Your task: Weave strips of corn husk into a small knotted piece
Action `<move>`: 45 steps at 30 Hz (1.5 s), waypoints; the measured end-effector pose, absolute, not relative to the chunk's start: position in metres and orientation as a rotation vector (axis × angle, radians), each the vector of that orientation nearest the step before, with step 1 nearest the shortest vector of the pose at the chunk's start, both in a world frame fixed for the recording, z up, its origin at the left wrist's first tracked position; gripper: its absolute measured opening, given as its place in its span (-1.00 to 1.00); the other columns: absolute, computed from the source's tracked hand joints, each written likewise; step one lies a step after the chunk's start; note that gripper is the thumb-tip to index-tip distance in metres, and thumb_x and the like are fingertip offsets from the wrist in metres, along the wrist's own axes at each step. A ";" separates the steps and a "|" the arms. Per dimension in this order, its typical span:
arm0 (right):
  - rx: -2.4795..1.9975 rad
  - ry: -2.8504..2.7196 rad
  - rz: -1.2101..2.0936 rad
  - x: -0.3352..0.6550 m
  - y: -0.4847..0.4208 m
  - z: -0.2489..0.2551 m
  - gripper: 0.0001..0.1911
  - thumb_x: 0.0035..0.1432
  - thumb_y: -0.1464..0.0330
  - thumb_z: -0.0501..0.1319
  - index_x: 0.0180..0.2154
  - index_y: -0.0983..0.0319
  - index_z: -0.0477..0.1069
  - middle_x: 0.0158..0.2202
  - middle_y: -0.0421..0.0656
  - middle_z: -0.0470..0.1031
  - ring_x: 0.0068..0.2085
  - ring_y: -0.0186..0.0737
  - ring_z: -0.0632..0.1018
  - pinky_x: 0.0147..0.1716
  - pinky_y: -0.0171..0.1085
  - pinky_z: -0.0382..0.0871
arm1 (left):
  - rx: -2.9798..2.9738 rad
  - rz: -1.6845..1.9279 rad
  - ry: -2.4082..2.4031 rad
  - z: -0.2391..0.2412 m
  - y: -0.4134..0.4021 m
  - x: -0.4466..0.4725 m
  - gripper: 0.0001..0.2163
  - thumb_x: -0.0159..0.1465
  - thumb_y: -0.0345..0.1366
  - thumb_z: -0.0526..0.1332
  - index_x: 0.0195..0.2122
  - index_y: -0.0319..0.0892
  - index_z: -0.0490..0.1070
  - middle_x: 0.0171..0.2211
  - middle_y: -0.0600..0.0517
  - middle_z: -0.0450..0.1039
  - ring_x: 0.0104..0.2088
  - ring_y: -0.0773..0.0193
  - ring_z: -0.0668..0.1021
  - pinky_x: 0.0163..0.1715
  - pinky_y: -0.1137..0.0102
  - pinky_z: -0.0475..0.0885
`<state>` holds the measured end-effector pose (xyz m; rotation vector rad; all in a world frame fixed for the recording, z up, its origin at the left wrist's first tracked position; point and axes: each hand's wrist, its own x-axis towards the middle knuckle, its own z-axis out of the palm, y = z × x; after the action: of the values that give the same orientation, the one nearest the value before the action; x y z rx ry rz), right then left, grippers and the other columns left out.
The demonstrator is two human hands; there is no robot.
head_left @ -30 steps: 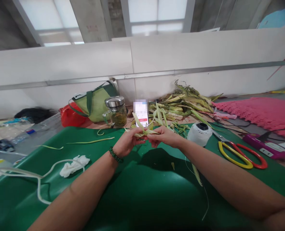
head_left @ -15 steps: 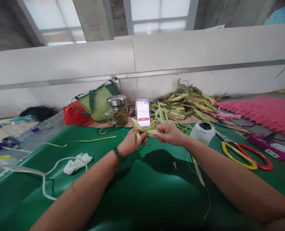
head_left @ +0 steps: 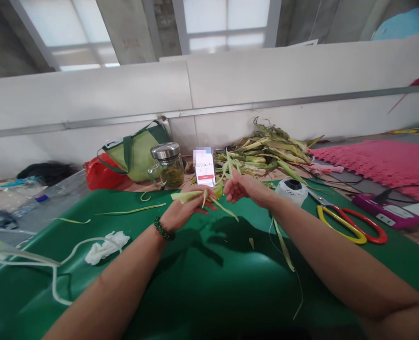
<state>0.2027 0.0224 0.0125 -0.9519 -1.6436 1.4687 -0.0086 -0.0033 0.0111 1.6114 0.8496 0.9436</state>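
Observation:
My left hand (head_left: 183,211), with a dark green bead bracelet on the wrist, is closed on a pale corn husk (head_left: 186,196). The husk's wide part lies over the fingers, while a thin strip hangs off to the right. My right hand (head_left: 245,188) is just right of it, apart from that husk, its fingers loosely bent and spread with nothing visible in them. Beyond the right hand, upright pale husk leaves (head_left: 228,163) stand before a pile of husks (head_left: 280,146). A lit phone (head_left: 204,170) is propped behind both hands.
A glass jar mug (head_left: 167,170) and a green bag (head_left: 134,151) stand at back left. White thread spool (head_left: 291,191), large scissors (head_left: 351,224) and a purple power strip (head_left: 386,211) lie right. Crumpled tissue (head_left: 106,248) and white cord (head_left: 55,278) lie left on the green mat (head_left: 209,293).
My right hand has let go of the husk and moved away from the left hand, its fingers opening. The left hand has turned over, the husk now lying across it. The view has shifted slightly.

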 end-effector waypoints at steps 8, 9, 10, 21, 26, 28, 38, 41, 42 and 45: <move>-0.709 -1.672 1.365 0.182 0.013 0.007 -0.57 -0.14 0.05 0.34 -0.60 0.31 0.38 -0.64 -0.27 0.33 -0.55 -0.45 0.32 -0.52 -0.39 0.22 | 2.556 1.028 0.699 0.011 -0.018 -0.003 -0.75 0.17 -0.26 0.23 -0.12 -0.12 0.53 -0.29 -0.09 0.54 -0.30 0.20 0.56 -0.30 0.39 0.44; -0.686 -1.688 1.344 0.183 0.012 0.009 -0.57 -0.11 0.06 0.33 -0.61 0.31 0.38 -0.64 -0.27 0.32 -0.56 -0.45 0.30 -0.53 -0.39 0.20 | 2.626 1.064 0.703 0.009 -0.019 -0.004 -0.76 0.21 -0.30 0.17 -0.11 -0.10 0.52 -0.32 -0.06 0.53 -0.33 0.25 0.55 -0.33 0.42 0.44; -0.660 -1.700 1.334 0.185 0.011 0.011 -0.57 -0.10 0.07 0.32 -0.61 0.31 0.38 -0.64 -0.27 0.33 -0.56 -0.45 0.31 -0.54 -0.39 0.20 | 2.700 1.122 0.687 0.009 -0.020 -0.004 -0.75 0.25 -0.33 0.12 -0.10 -0.09 0.51 -0.34 -0.05 0.52 -0.35 0.28 0.55 -0.35 0.45 0.43; -0.493 -1.717 1.409 0.190 0.009 0.015 -0.63 -0.09 0.11 0.35 -0.51 0.32 0.46 -0.59 -0.22 0.40 -0.54 -0.42 0.38 -0.55 -0.39 0.22 | 3.417 1.215 0.402 0.017 -0.034 0.001 -0.79 0.24 -0.45 0.10 -0.20 -0.16 0.51 -0.60 0.04 0.39 -0.56 0.34 0.45 -0.53 0.48 0.36; -0.523 -1.690 1.317 0.191 0.004 0.022 -0.65 -0.08 0.15 0.34 -0.61 0.30 0.39 -0.68 -0.26 0.32 -0.59 -0.43 0.33 -0.57 -0.37 0.17 | 3.159 1.380 0.424 0.012 -0.033 -0.004 -0.77 0.24 -0.44 0.14 -0.11 -0.14 0.47 -0.40 -0.05 0.51 -0.38 0.27 0.56 -0.37 0.45 0.45; -0.540 -1.708 1.292 0.191 0.003 0.023 -0.63 -0.05 0.17 0.32 -0.65 0.29 0.36 -0.68 -0.26 0.32 -0.58 -0.43 0.34 -0.55 -0.37 0.18 | 3.057 1.416 0.455 0.010 -0.033 -0.004 -0.77 0.24 -0.42 0.14 -0.10 -0.13 0.46 -0.34 -0.06 0.52 -0.32 0.27 0.58 -0.32 0.46 0.47; -0.451 -1.836 1.506 0.198 0.006 0.021 -0.75 -0.01 0.24 0.32 -0.41 0.32 0.47 -0.53 -0.22 0.43 -0.50 -0.44 0.41 -0.52 -0.42 0.28 | 2.814 1.391 0.489 0.005 -0.037 0.002 -0.81 0.21 -0.43 0.19 -0.18 -0.16 0.51 -0.27 -0.08 0.54 -0.27 0.25 0.59 -0.27 0.47 0.49; -0.439 -1.789 1.515 0.201 0.008 0.021 -0.77 -0.02 0.26 0.33 -0.42 0.33 0.47 -0.53 -0.23 0.42 -0.50 -0.44 0.41 -0.51 -0.43 0.29 | 2.464 1.383 0.578 0.005 -0.038 0.006 -0.87 0.21 -0.38 0.19 -0.25 -0.14 0.53 -0.30 -0.05 0.55 -0.30 0.24 0.59 -0.27 0.45 0.49; -0.435 -1.772 1.513 0.201 0.009 0.021 -0.77 -0.02 0.27 0.34 -0.42 0.33 0.47 -0.53 -0.23 0.42 -0.49 -0.44 0.42 -0.51 -0.43 0.30 | 2.296 1.362 0.596 0.005 -0.037 0.007 -0.88 0.22 -0.35 0.20 -0.28 -0.15 0.52 -0.32 -0.04 0.56 -0.32 0.24 0.59 -0.29 0.43 0.49; -0.422 -1.747 1.503 0.202 0.011 0.022 -0.76 -0.03 0.26 0.34 -0.40 0.34 0.48 -0.51 -0.20 0.45 -0.48 -0.43 0.44 -0.51 -0.42 0.32 | 1.779 1.227 0.633 0.008 -0.033 0.011 -0.89 0.15 -0.26 0.28 -0.40 -0.19 0.49 -0.44 0.00 0.54 -0.45 0.30 0.55 -0.41 0.46 0.49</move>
<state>0.2021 0.0108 0.0217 -0.4220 -1.7471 1.5032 0.0108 -0.0333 0.0078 1.7786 0.6326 1.2267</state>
